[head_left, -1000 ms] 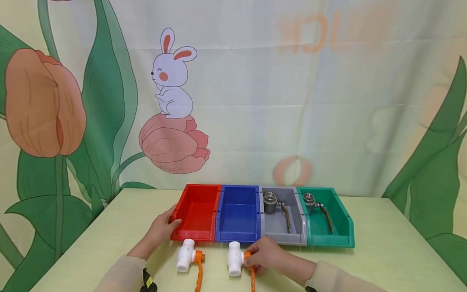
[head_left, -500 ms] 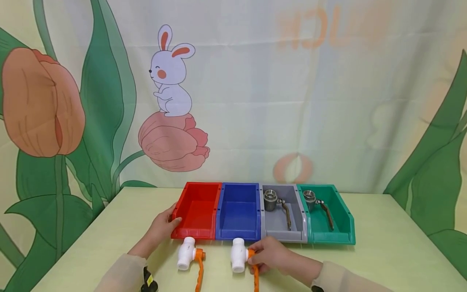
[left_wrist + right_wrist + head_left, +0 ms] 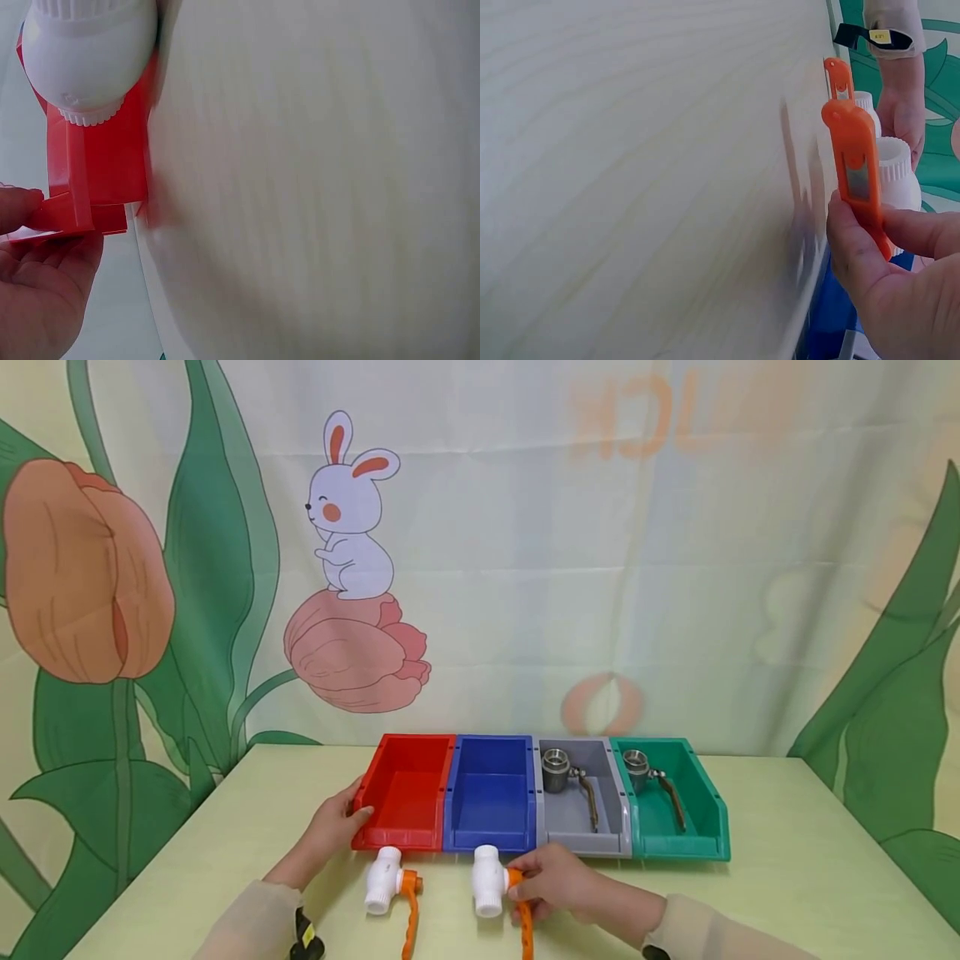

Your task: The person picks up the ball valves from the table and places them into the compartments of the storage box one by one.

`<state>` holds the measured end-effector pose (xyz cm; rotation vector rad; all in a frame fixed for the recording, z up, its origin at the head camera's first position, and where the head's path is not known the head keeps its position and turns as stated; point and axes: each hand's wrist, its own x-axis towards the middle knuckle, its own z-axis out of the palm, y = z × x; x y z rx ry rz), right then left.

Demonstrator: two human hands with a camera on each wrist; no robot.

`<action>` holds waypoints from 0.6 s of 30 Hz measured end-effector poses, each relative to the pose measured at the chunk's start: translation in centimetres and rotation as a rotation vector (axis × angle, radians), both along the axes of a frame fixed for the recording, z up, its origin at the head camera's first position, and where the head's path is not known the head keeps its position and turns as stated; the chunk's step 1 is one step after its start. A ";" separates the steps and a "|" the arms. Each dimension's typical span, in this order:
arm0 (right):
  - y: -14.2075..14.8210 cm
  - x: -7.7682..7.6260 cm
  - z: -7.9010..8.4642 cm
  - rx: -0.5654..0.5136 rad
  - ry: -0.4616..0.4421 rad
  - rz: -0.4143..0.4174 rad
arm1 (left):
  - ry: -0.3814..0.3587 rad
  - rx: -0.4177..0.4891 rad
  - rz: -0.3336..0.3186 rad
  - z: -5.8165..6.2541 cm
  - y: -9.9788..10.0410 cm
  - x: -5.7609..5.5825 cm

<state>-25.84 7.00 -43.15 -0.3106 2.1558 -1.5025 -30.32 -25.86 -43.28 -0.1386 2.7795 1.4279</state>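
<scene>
My left hand (image 3: pixel 330 828) grips the outer side wall of the red bin (image 3: pixel 405 797), thumb on the inside in the left wrist view. With thumb and fingers my right hand (image 3: pixel 558 883) pinches the orange handle (image 3: pixel 855 161) of a white plastic ball valve (image 3: pixel 488 885), near where the handle meets the body. This valve is in front of the blue bin (image 3: pixel 492 802). A matching white ball valve (image 3: pixel 383 883) with an orange handle (image 3: pixel 412 918) lies on the table before the red bin, untouched by either hand.
Joined to the blue bin's right side are a grey bin (image 3: pixel 561 828) and a green bin (image 3: pixel 708 827). Each contains a metal valve, one in the grey (image 3: pixel 555 772) and one in the green (image 3: pixel 636 770). A printed curtain (image 3: pixel 510 568) hangs behind the pale table (image 3: pixel 810 860).
My right hand and the ball valve it pinches have shifted slightly right and toward the bins. The left hand keeps its grip on the red bin. The head view has tilted a little.
</scene>
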 end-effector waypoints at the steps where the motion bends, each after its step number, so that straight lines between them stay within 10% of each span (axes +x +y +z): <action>1: -0.1 0.0 0.1 -0.001 0.000 0.000 | 0.001 0.001 0.000 0.0 0.0 0.0; 18: -0.1 -0.4 2.6 0.009 -0.007 -0.020 | 0.010 0.000 -0.001 0.0 0.0 0.0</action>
